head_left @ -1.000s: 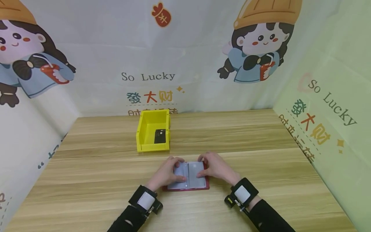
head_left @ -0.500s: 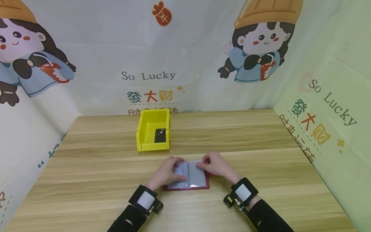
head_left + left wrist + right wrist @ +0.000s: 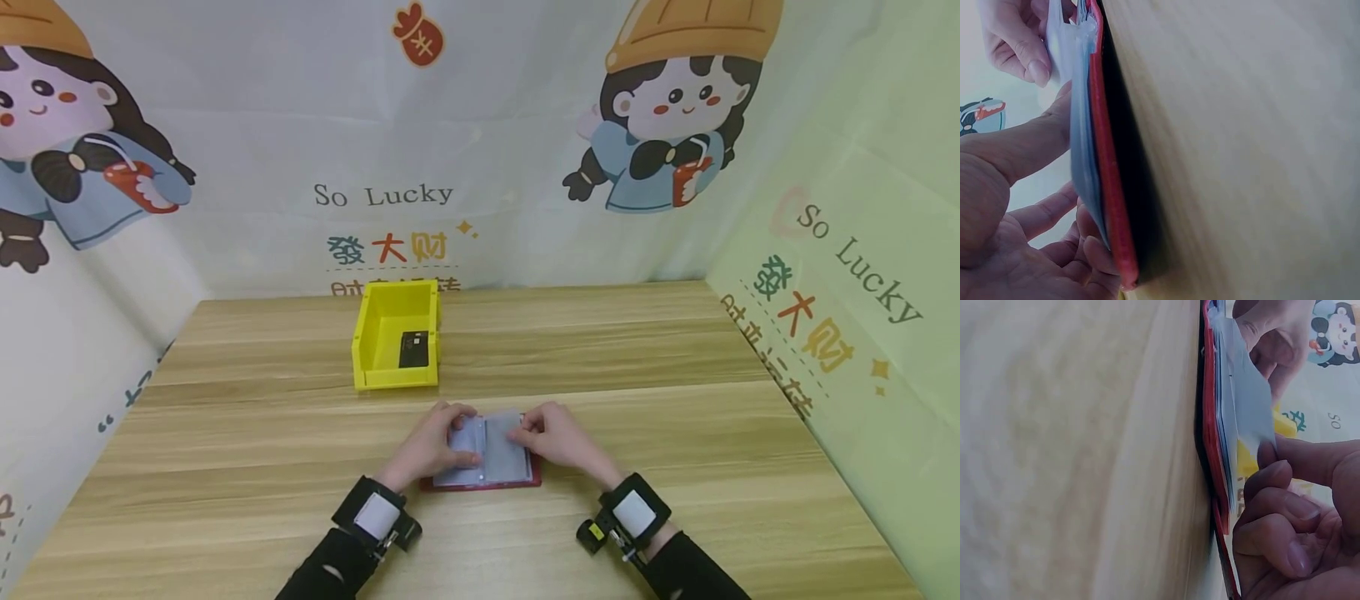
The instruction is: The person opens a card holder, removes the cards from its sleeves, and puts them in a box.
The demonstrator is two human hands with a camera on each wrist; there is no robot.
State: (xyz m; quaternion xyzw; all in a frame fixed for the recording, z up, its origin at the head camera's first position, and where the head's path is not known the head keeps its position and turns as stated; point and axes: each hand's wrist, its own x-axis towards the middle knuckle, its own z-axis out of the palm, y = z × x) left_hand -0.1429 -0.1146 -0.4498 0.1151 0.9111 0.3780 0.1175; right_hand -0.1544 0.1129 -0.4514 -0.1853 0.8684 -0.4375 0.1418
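A card holder with a red cover and clear plastic sleeves lies open on the table before me. My left hand grips its left side, the thumb lying on the sleeves and the other fingers at the far edge. Between thumb and index finger, my right hand pinches the edge of one clear sleeve. That sleeve stands raised at a slant off the stack, as the right wrist view shows. The remaining fingers of the right hand are curled beside the red cover.
Beyond the card holder stands a yellow bin with a black card in it. The wooden table reaches back to printed cloth walls. Each wrist wears a black camera mount.
My right hand left the right cover edge and now pinches a sleeve, lifting it from the stack. The left hand keeps its grip in the same place.
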